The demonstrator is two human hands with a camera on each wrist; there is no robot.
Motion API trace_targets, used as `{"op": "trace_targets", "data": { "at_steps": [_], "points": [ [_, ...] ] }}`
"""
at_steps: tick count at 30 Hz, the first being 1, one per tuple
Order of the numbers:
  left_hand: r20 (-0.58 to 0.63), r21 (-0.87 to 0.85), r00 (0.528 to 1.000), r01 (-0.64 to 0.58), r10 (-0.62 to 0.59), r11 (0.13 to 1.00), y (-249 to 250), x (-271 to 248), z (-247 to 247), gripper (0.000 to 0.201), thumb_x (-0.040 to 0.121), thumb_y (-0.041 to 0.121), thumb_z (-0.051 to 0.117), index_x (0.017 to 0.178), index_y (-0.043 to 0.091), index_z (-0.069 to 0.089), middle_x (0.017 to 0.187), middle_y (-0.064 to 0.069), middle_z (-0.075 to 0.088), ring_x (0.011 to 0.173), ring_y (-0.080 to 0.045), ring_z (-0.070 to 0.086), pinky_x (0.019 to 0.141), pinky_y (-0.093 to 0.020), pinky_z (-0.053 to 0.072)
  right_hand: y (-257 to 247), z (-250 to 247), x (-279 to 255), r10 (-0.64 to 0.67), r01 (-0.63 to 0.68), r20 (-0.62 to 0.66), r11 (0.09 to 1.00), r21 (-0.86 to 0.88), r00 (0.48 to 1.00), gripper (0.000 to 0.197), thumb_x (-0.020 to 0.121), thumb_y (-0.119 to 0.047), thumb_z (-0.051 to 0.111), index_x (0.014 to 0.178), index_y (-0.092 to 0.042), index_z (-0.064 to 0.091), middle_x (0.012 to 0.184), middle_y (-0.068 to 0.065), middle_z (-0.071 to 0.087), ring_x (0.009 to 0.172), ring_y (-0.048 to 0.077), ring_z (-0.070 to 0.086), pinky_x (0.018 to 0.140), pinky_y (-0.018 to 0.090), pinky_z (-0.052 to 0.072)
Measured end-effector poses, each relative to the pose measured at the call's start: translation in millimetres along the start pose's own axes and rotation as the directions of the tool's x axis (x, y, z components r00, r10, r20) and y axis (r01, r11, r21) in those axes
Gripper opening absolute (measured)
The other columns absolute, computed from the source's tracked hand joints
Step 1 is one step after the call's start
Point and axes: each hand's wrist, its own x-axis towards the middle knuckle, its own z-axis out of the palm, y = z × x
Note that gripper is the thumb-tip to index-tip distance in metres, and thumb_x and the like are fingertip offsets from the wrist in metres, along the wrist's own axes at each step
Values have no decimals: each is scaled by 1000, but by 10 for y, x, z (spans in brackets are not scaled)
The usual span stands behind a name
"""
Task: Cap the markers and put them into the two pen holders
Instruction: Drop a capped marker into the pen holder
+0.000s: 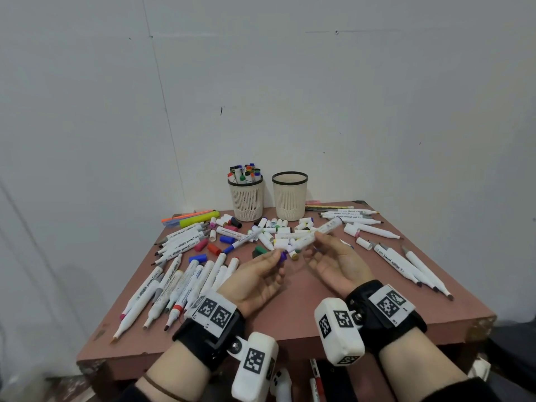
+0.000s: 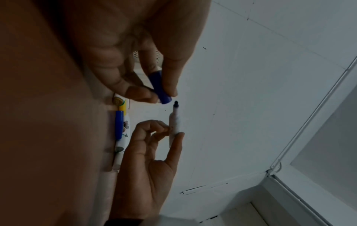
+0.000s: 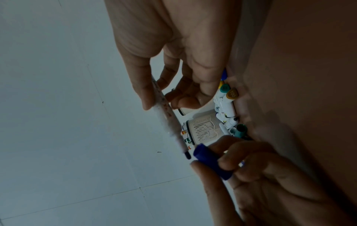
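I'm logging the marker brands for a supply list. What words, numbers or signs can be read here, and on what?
"Smooth": script on white marker barrels on the table.
"100": end cap of an ochre-capped marker.
"L": left wrist band.
Wrist-band squares: coded patterns, no words.
Smaller print on barrels: too blurred to read.

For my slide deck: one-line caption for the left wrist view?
Left hand pinches blue cap just short of the marker tip in right hand.
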Motion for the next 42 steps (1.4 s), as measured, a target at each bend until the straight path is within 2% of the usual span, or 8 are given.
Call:
{"op": "trace_targets", "data": {
  "at_steps": [5,9,14,21,25,29,35,42],
  "points": [
    [-15,-1,999,-29,29,1000,11,19,-23,9,90,5,55,92,6,64,73,-6,65,54,-10,58,50,-16,51,-6,18,-8,-41,41,-16,999,-19,999,11,70,0,59,69,-7,68,74,9,68,62,15,63,55,22,53],
    [7,-4,999,-54,54,999,-5,16,-42,10,89,2,55,91,7,64,70,-5,66,54,-9,59,50,-16,51,5,0,16,-54,54,-15,998,-17,998,17,71,2,59,86,-6,60,79,10,68,65,15,64,58,21,54],
    [43,52,989,-144,142,988,-20,8,-59,19,82,-8,57,95,4,64,73,-7,69,61,-11,65,57,-16,53,15,-3,12,-60,61,38,997,-39,997,25,66,4,64,86,-10,58,83,11,66,71,17,60,57,23,53],
    [23,92,984,-179,178,979,-15,-19,-31,22,79,-13,59,92,4,65,74,-7,72,63,-12,68,60,-17,55,19,44,-67,-56,74,115,984,-163,992,24,67,7,57,59,-11,71,74,10,67,67,17,62,57,23,54],
    [7,101,986,-168,169,980,-24,-19,-20,21,79,-10,61,92,5,67,75,-7,72,65,-11,68,60,-16,54,20,24,-55,-48,68,116,983,-170,992,18,61,7,66,71,-7,66,78,11,66,71,19,65,62,24,57],
    [12,109,979,-204,203,973,-30,-32,-15,20,79,-9,62,92,4,68,76,-7,72,65,-12,68,60,-16,54,39,-39,16,-40,65,151,984,-166,988,73,21,-4,96,87,-5,64,85,13,68,77,21,67,64,26,57],
    [19,247,921,-382,389,891,-66,-49,9,26,74,-8,68,96,5,69,76,-5,73,68,-9,69,63,-14,51,41,-71,48,-91,114,165,984,-137,982,83,18,-9,97,94,-3,63,87,13,70,81,22,71,64,28,57],
    [12,265,917,-388,399,883,-64,-34,-14,20,78,-6,66,96,3,69,68,-5,71,60,-9,65,61,-14,52,44,-58,50,-53,79,158,983,-164,986,92,16,-8,97,99,1,57,89,14,71,85,23,71,69,27,58]
  ]
}}
